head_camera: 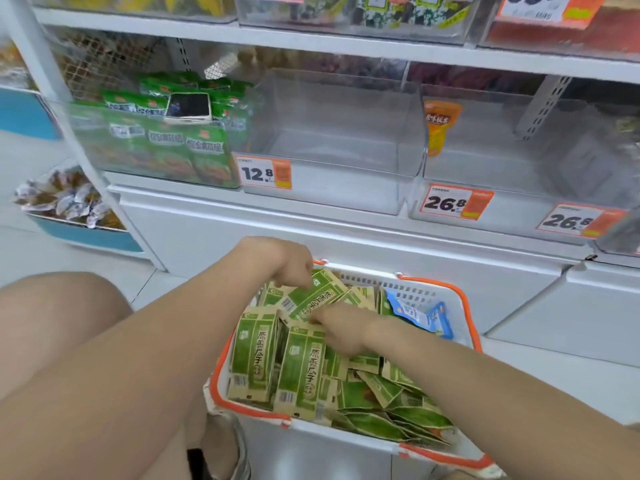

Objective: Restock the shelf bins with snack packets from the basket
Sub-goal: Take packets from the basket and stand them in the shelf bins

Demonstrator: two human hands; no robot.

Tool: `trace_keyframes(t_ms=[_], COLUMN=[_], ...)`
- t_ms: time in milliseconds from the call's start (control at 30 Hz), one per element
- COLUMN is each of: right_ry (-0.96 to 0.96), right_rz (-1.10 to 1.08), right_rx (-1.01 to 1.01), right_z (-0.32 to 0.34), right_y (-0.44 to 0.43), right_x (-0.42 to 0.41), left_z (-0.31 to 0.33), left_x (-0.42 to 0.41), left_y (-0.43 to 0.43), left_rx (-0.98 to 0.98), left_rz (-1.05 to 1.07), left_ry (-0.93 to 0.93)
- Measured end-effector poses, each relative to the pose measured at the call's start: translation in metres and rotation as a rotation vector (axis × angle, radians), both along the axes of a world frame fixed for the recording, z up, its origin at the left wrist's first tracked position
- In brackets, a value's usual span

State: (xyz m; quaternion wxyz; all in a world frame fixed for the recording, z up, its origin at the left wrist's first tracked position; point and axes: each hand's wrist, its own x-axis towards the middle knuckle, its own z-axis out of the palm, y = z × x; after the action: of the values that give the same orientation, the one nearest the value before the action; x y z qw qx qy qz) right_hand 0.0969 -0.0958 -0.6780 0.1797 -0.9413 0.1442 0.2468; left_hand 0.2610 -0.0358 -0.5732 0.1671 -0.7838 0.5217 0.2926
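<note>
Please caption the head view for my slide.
Left hand pinches green paper snack packet, right hand touching it, in orange-rimmed white basket.

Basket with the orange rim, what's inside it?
Lots of green packets, blue packets by the far wall, and both hands: the left hand pinches the top packet, the right hand touches it. The basket bottom is covered by packets.

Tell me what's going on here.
A person is working from a basket packed with snack packets. The left hand pinches the top of one green packet, and the right hand holds its lower end. The packet is not yet out of the basket, below the clear bin.
</note>
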Motion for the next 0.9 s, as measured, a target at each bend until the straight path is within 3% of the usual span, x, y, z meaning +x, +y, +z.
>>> trace_keyframes(t_ms=[133,433,567,667,800,900], right_ry=[-0.113,0.058,-0.126,-0.321,-0.591,-0.697], right_rz=[0.013,-0.122,-0.349,-0.572,-0.886,-1.045], right_rx=[-0.008,0.296,0.355,0.341,0.385,0.458], right_z=[-0.011,0.037,0.084,0.126,0.169,0.195], right_y=[0.013,-0.013,-0.041,-0.061,-0.069,-0.073], right_x=[0.006,0.015,0.018,0.02,0.026,0.037], left_z=[-0.005,0.005,0.03,0.055,0.092,0.102], left_x=[0.005,-0.003,-0.003,-0.007,-0.016,-0.025], left_y=[-0.003,-0.006,-0.007,-0.009,-0.005,-0.004], left_rx=[-0.052,-0.004,-0.112,-0.28,-0.306,-0.491], left_rz=[-0.012,0.024,0.231,0.388,0.383,0.365], left_ry=[-0.04,-0.003,0.072,0.306,0.696,0.69])
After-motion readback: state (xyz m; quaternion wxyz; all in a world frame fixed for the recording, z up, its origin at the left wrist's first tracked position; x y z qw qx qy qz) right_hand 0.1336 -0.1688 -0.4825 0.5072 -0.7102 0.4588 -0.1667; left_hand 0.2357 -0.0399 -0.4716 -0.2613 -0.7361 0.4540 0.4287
